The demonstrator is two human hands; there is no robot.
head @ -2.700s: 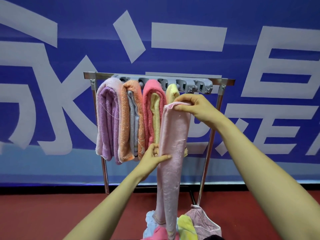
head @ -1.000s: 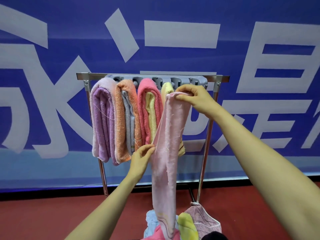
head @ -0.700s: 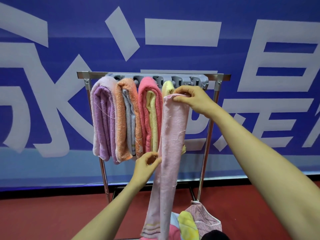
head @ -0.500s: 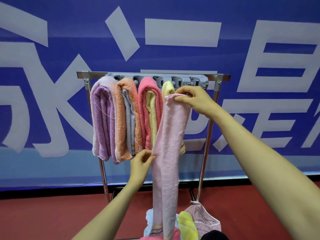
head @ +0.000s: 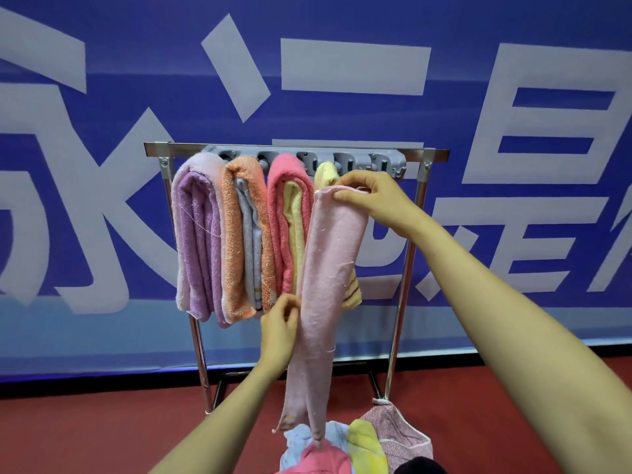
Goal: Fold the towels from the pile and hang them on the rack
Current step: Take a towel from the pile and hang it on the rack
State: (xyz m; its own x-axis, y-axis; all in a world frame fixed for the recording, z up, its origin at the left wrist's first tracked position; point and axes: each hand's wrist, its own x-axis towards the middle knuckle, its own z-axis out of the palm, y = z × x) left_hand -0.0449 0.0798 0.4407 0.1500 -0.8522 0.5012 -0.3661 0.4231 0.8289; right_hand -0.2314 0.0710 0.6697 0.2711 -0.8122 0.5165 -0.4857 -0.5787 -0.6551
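Four folded towels (head: 239, 234) already hang on the rack (head: 431, 155). The left hand (head: 278, 328) pinches the side edge of the pink towel (head: 330, 268) about halfway down; the right hand (head: 372, 196) grips its top edge, just in front of the rail. It hangs long and limp, light, soft and clingy, so it is probably best held by edges and corners. More towels lie in the pile (head: 362, 443) below.

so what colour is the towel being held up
Pale pink towel, plain where it shows, pinched by the right hand and left hand; head view.
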